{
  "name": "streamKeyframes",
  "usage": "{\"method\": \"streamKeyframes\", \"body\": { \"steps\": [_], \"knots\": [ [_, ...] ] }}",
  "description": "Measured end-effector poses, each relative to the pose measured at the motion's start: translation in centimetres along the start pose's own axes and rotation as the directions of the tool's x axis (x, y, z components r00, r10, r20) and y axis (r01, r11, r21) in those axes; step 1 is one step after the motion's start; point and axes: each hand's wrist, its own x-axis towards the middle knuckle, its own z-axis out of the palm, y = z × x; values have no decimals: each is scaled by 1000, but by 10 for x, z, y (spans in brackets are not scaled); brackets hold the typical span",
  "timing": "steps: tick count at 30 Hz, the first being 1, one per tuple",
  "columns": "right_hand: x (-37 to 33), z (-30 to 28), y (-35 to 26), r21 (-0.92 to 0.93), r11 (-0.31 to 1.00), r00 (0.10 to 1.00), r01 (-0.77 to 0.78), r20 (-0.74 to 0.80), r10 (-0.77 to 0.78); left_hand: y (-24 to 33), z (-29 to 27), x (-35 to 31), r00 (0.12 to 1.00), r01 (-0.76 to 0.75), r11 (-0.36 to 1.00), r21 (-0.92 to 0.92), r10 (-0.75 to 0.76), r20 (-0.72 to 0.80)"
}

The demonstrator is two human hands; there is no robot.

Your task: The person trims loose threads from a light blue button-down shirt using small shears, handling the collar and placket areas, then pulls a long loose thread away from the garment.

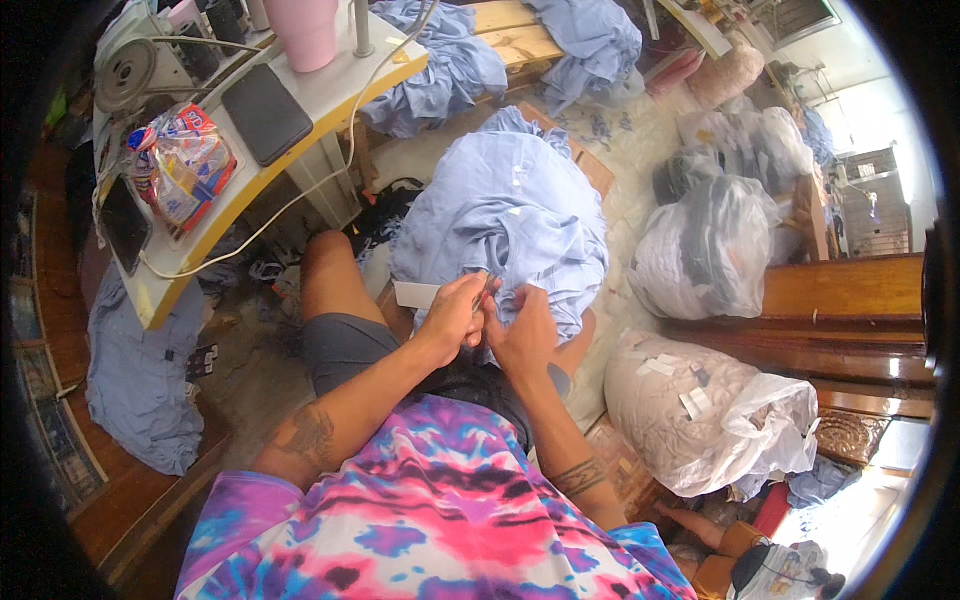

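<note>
On lap, crumpled soft blue fabric (505,215)

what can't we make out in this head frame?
- Fingertips of left hand and right hand: buried in folds of the light blue garment.
- Thin tool between the hands: too small to identify.
- White card: partly behind the left hand.
- Person at lower right: cut off by the edge.
</note>
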Motion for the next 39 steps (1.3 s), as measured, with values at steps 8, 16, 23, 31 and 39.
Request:
{"method": "streamKeyframes", "body": {
  "steps": [8, 16, 23, 31, 39],
  "knots": [
    [11, 6, 4, 113, 987, 993, -118, -3, 119, 5, 12, 8, 1000, -1, 1000, -27, 1, 5],
    [5, 4, 9, 225, 973, 992, -54, -102, 79, 8, 14, 3, 998, 70, 987, -145, -68, 14],
    [-3, 5, 8, 228, 969, 993, -92, -55, 107, 10, 17, 3, 993, 110, 976, -188, -100, 64],
    [-5, 4, 8, 268, 952, 987, -150, -8, 158, 6, 16, 6, 989, 138, 964, -226, -122, 84],
    [-8, 8, 11, 302, 945, 989, -123, -39, 141, 8, 16, 4, 985, 154, 954, -257, -128, 116]
  ]
}}
